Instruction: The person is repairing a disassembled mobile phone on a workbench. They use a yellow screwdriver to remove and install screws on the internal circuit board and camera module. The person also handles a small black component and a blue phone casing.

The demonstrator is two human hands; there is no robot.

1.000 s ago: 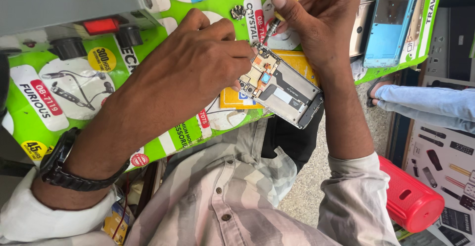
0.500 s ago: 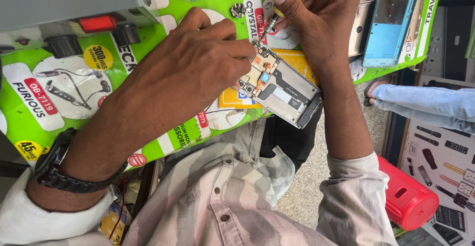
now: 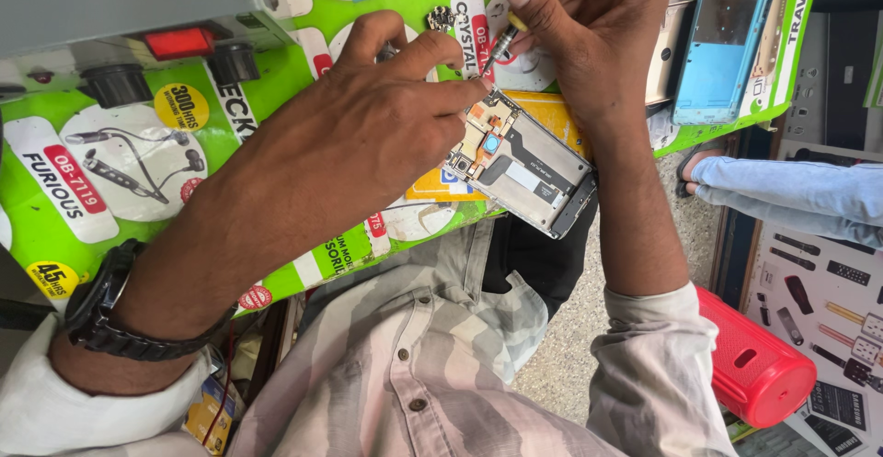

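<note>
A: Locate the opened phone [image 3: 522, 165] and state how it is held.

B: It lies back-up, cover off, on the green surface [image 3: 276, 98], its lower end overhanging the near edge. The left hand [image 3: 368, 135] rests on its upper-left corner, fingers curled, forefinger pressing the frame beside the small circuit board. The right hand [image 3: 589, 43] is above the phone, fingers closed around a yellow-handled screwdriver [image 3: 524, 6]; the tip meets the phone's top corner.

A: Labels and packaging, relative to the phone?

B: The surface is a green printed sheet. Left of the phone – one white oval panel picturing a neckband earphone, one round yellow sticker above it and another lower left. Under the phone – one yellow rectangular label [image 3: 432, 181], partly covered. Above the phone, a white label with a red capsule shape.

A: Other items, counted?

B: One light-blue phone frame [image 3: 722, 48] upper right of the phone; one grey box [image 3: 120, 6] far left with one red switch and two black knobs; one red cylindrical speaker [image 3: 754, 370] lower right; one black wristwatch [image 3: 110, 314].

A: Hidden or unclear?

B: The screwdriver handle is cut off by the top edge. The screw under the tip is too small to discern. Another person's blue sleeve [image 3: 791, 195] enters at right, hand out of view.
</note>
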